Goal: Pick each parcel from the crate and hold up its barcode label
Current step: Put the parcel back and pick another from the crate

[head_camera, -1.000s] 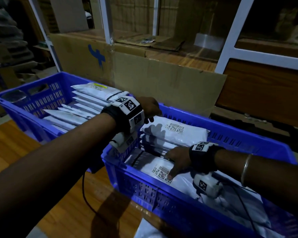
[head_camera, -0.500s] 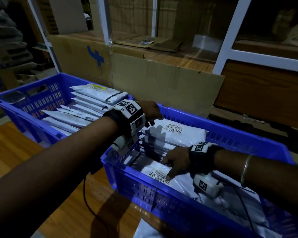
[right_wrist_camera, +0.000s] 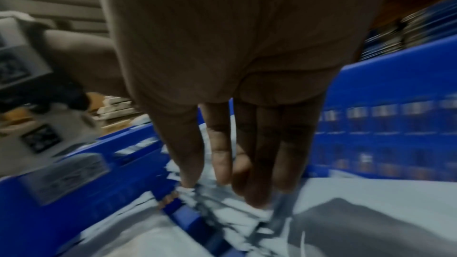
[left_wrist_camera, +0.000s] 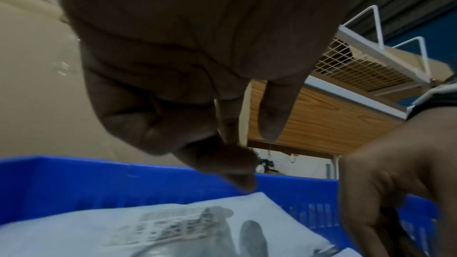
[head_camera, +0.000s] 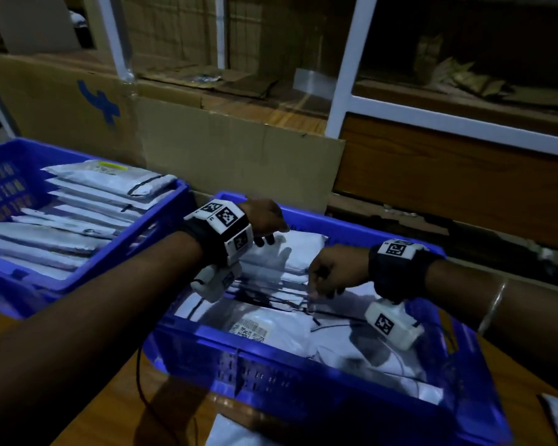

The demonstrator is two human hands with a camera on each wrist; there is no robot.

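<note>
The right hand (head_camera: 334, 273) has come off the labelled parcel (head_camera: 255, 326) it was pressing flat a second ago and now reaches down into the middle of the crate (head_camera: 303, 375), its straight fingers (right_wrist_camera: 220, 155) dipping among the edges of the stacked parcels; the wrist view is smeared by motion, so whether they have pinched one yet is hard to say, though they look only to be touching. The left hand (head_camera: 264, 222) hovers over the back parcel (left_wrist_camera: 173, 228) near the crate's far wall, fingers loosely curled and holding nothing, its shadow lying across that parcel's barcode label (left_wrist_camera: 173, 224).

The labelled parcel lies face up toward the crate's near wall, its barcode showing. Left of the crate stands a second crate (head_camera: 10, 265) with parcels lined up in it. Behind the crate leans a cardboard sheet (head_camera: 239, 162), and the crate rests on a wooden worktop (head_camera: 110, 407).

The shift suggests the person is choosing a different parcel from the middle of the stack; nothing is lifted yet, so the pick is only beginning.
</note>
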